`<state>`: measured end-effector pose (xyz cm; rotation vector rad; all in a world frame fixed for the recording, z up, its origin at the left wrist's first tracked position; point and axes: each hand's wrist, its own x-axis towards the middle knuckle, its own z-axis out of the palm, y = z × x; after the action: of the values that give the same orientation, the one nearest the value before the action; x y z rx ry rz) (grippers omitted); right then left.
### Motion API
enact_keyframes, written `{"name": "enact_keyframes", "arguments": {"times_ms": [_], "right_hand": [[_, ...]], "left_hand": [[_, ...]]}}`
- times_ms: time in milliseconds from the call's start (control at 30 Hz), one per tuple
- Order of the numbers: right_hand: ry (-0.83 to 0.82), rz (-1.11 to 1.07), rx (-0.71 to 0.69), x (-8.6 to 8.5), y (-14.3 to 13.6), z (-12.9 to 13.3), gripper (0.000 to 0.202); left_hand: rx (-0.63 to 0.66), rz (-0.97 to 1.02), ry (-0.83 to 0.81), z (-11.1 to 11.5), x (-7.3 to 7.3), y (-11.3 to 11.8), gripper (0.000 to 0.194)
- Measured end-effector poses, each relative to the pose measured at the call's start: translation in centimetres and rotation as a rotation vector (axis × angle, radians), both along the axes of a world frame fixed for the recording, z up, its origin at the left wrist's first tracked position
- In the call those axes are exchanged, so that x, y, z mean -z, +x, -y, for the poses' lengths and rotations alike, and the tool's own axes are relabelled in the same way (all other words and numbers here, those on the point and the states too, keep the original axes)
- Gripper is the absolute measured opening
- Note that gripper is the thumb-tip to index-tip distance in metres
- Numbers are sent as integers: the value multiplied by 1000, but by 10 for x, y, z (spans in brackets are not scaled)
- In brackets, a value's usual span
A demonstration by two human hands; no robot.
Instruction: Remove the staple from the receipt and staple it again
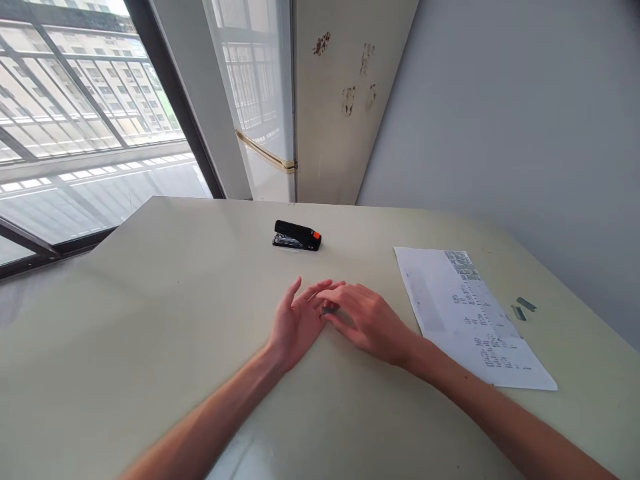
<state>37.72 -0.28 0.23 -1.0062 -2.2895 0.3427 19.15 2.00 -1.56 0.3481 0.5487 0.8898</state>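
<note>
Palm up over the middle of the table, my left hand [299, 325] has its thumb and fingers spread. My right hand [367, 320] reaches over its fingers from the right, with a small dark grey strip [329, 310] between its thumb and fingers, like a piece of staples. The strip is at the left hand's fingers; whether it touches them I cannot tell. Beyond the hands lies a black stapler [297, 236] with an orange-red part at its right end. Printed white paper [440, 293] lies to the right, partly behind my right forearm.
Two small grey-green strips [527, 305] lie on the table [125, 300] at the far right, past the paper. A wall [500, 120] runs along the right side. Behind the table stands a white cabinet or fridge [345, 147], with a window at the left.
</note>
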Motion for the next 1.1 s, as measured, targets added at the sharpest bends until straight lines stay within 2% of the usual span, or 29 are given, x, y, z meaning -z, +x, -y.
{"name": "enact_keyframes", "arguments": {"times_ms": [100, 200, 300, 367, 467, 567, 667, 833, 967, 1100], "right_hand": [[-79, -54, 211, -1, 39, 25, 28], [-178, -74, 556, 4, 95, 48, 29], [-155, -140, 919, 11, 159, 68, 40], [-133, -137, 1102, 19, 199, 80, 43], [-96, -126, 1268, 34, 251, 99, 38], [-121, -134, 1350, 50, 285, 111, 32], [-122, -120, 1393, 61, 299, 111, 33], [-77, -110, 1371, 69, 298, 96, 39], [-44, -98, 1343, 70, 293, 93, 41], [5, -153, 1368, 63, 284, 99, 40]], "left_hand": [[5, 0, 24, -1, -2, 0, 43], [-15, -21, -11, -3, -5, 0, 41], [-33, -43, -45, -5, -8, 0, 38], [-45, -62, -53, -7, -10, 1, 36], [-100, -104, -20, -15, -15, 3, 30], [-209, -141, 42, -29, -18, 4, 21], [-283, -182, 80, -48, -19, 4, 19], [-312, -219, 118, -73, -17, 4, 25], [-293, -237, 137, -83, -14, 3, 26], [-267, -269, 145, -86, -13, 2, 18]]}}
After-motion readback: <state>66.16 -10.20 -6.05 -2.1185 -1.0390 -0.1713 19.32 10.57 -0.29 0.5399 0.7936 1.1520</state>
